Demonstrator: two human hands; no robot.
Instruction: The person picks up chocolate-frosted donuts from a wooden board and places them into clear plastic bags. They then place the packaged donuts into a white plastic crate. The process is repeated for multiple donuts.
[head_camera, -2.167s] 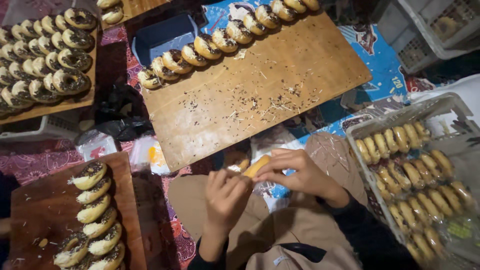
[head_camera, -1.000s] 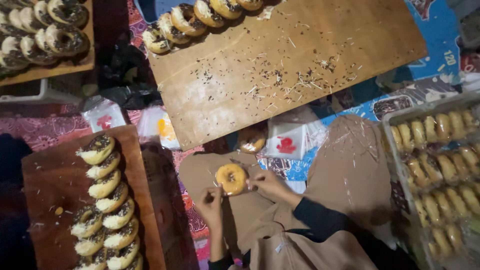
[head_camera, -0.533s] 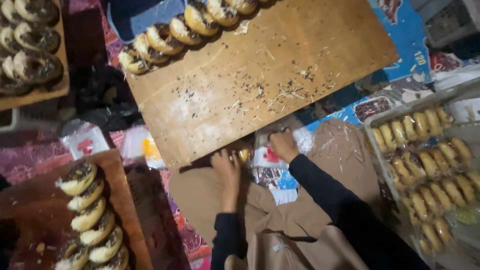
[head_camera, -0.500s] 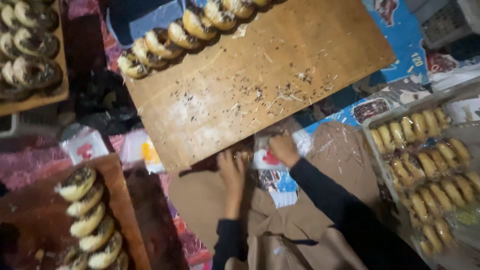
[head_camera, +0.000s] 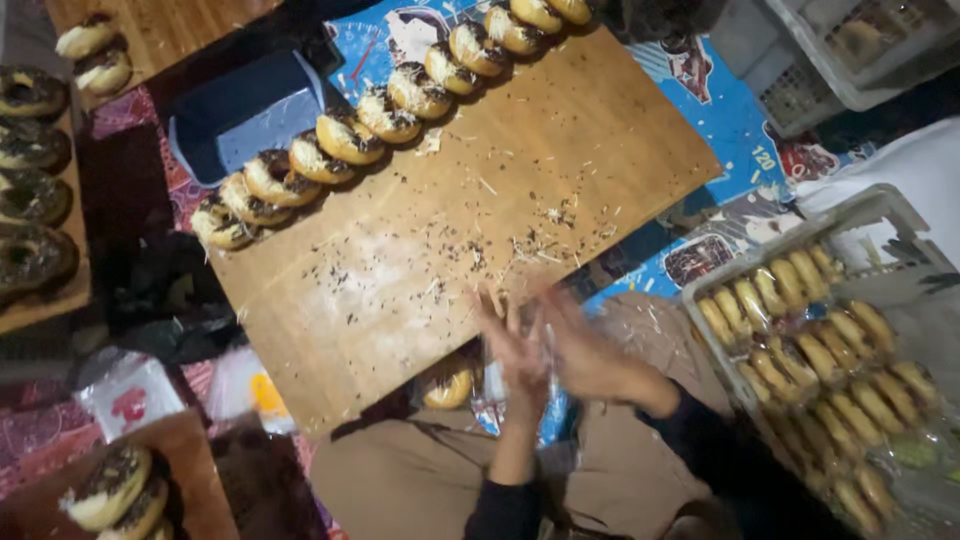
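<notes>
Both hands are up off the lap now, the left hand and right hand blurred together at the board edge; the doughnut they held lies below, let go.

This looks like a small home-style doughnut-making spot set up on the floor rather than a fitted kitchen. A large wooden board strewn with sprinkles fills the middle of the frame, a row of topped doughnuts along its upper edge. More boards with finished doughnuts sit at the left, and a plastic crate of plain doughnuts stands at the right, over printed floor mats.
</notes>
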